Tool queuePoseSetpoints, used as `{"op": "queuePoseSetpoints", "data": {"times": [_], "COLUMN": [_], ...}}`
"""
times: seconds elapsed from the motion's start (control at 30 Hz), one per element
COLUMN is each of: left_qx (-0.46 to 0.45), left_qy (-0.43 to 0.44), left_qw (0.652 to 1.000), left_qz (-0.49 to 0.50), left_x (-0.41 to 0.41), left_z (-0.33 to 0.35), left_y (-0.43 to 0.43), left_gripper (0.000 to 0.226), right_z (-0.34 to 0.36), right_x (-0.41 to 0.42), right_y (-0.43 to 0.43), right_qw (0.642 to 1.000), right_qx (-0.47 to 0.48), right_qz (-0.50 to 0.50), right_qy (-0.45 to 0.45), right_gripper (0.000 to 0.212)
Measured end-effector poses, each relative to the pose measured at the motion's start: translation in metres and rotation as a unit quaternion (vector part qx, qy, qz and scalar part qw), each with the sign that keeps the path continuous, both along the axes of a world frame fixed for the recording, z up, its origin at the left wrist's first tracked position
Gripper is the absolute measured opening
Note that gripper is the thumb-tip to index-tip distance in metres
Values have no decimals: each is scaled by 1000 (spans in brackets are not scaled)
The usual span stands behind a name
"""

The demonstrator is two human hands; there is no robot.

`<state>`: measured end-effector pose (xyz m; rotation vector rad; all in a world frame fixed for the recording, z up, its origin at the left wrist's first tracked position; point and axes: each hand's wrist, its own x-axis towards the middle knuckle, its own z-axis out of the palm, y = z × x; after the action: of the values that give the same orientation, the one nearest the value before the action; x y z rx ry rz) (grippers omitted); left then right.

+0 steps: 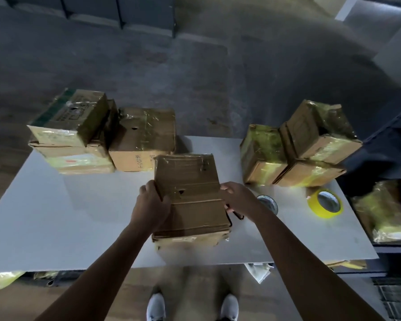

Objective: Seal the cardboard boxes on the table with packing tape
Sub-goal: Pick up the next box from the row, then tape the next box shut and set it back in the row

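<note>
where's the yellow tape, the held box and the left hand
yellow tape (pixel 316 208): head view, its yellow outer wall
held box (pixel 190 181): head view, its top face
left hand (pixel 149 202): head view, back of the hand

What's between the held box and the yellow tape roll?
A second tape roll, partly behind the right hand; a small black object lies by the box. Head view.

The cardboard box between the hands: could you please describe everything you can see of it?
The cardboard box is brown, worn and creased, with glossy clear tape over its top and a small dark hole near the middle. It is over the white table, near its front edge. The left hand and right hand hold its opposite sides.
</note>
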<state>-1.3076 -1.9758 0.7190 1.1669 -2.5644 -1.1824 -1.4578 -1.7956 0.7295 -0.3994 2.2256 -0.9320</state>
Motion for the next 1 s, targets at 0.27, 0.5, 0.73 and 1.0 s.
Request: {"op": "queuePoseSetpoints", "data": {"times": [0.27,0.5,0.73,1.0], "left_qx": [-59,80,72,61], "left_qy": [130,56,-16,-76], "left_qw": [979,976,953,953], "left_qz": [-146,-195,-292,-286], "left_x": [-80,-182,-233,-240], "left_z": [26,9,-11,-30], "left_y": [120,242,313,320], "left_gripper": [43,26,26,24], "right_z": [1,-12,-41,-91], "right_x": [-51,-106,-151,-175], "right_y": [71,175,267,298], "right_qw": [998,990,979,964], "right_qx": [-35,-13,59,230], "right_qz": [-54,-113,-151,-70], "right_qy": [23,82,123,113], "right_gripper": [24,18,18,52]}}
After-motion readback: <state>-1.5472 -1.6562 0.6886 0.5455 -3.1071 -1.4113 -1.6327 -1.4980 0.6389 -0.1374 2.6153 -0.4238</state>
